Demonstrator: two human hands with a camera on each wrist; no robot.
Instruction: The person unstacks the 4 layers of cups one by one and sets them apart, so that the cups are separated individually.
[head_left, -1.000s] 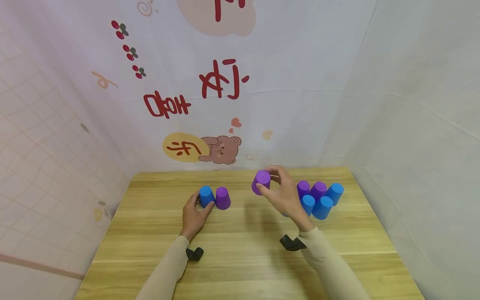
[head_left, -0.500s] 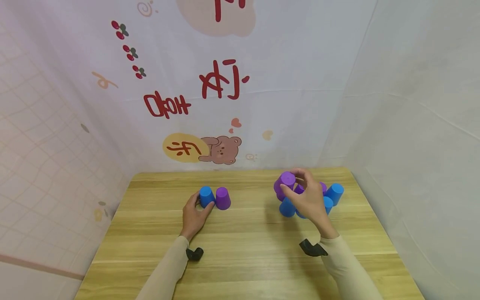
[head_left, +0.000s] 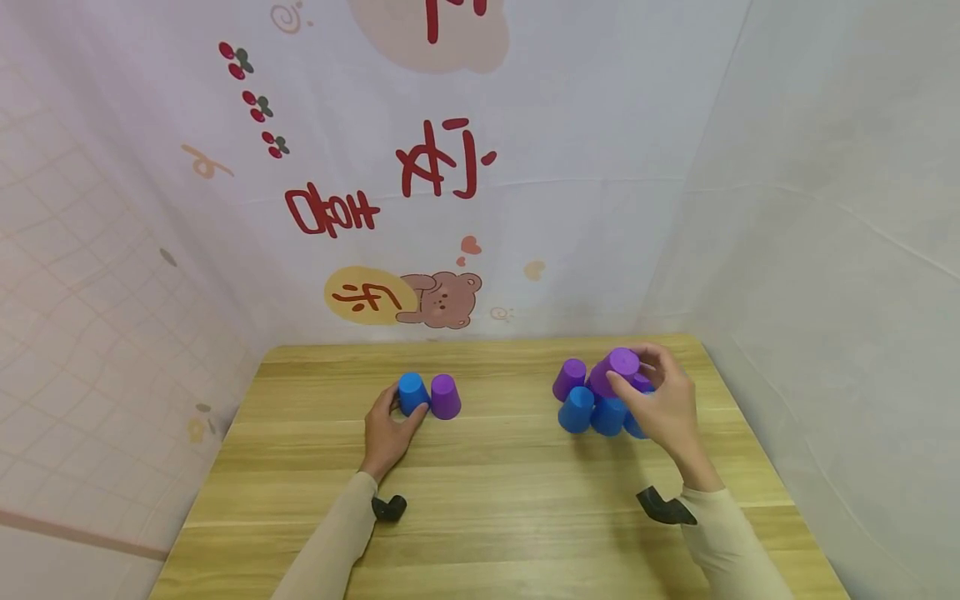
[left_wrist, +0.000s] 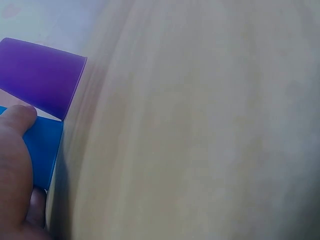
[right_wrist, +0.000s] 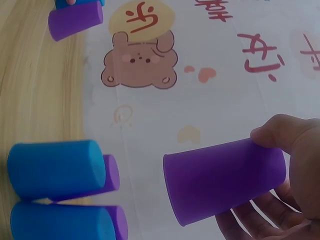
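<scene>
My left hand [head_left: 390, 432] grips a blue cup [head_left: 413, 395] that stands upside down on the table, thumb on one side and fingers on the other. Right beside it stands an upside-down purple cup [head_left: 446, 397], also seen in the left wrist view as a purple cup [left_wrist: 42, 75] leaning over the blue one. With thumb and fingers, my right hand [head_left: 665, 400] holds another purple cup [right_wrist: 222, 180], bottom up, in the air above the group at the right. In that group, a front row of blue cups [head_left: 576, 410] has purple cups [head_left: 572, 379] behind it, partly hidden by the hand.
The wooden table [head_left: 480, 508] meets a white cloth wall [head_left: 585, 275] with a printed bear at the back. Cloth walls also rise at the left and right. Dark wrist mounts [head_left: 666, 507] sit on both sleeves.
My right hand has carried the purple cup rightward from the middle of the table to over the right group, uncovering the group's left cups. The left hand has stayed in place.
</scene>
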